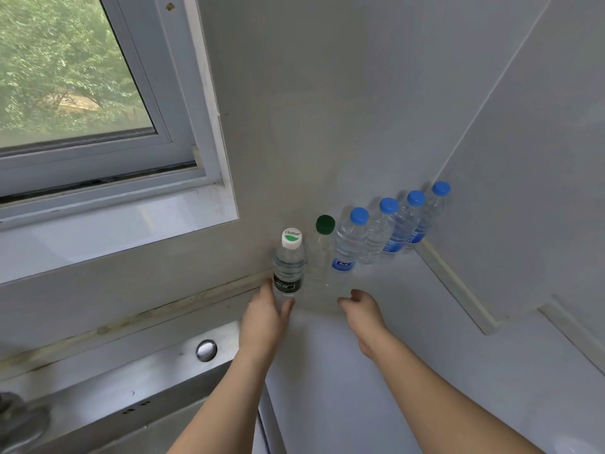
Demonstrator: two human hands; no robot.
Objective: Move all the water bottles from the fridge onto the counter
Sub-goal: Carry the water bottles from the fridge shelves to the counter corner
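Six water bottles stand in a row on the tabletop (376, 339) against the back wall — four blue-capped bottles (386, 231) running into the corner, then a green-capped bottle (322, 247), then a white-capped bottle (289, 263) at the near-left end, beside the window sill (114, 221). All six are upright, each just beside its neighbour.

The left hand (263, 319) reaches to the base of the white-capped bottle; its fingers (288, 306) are spread and straight on either side of the bottle's foot, touching or nearly so, not wrapped round it. I judge that bottle as just set down or being nudged into line. The right hand (363, 309) hovers over the tabletop in front of the green-capped bottle, fingers loosely curled and holding nothing.

So a good share of the work looks done, with six bottles out — but the fridge is nowhere in view, so whether any remain inside cannot be told.

A steel sink rim (163, 371) with a round hole fitting shows at lower left, its basin cut off by the frame. The green-capped bottle's clear body is hard to make out against the wall, and the labels are too small to read, save a brand mark on the white cap.
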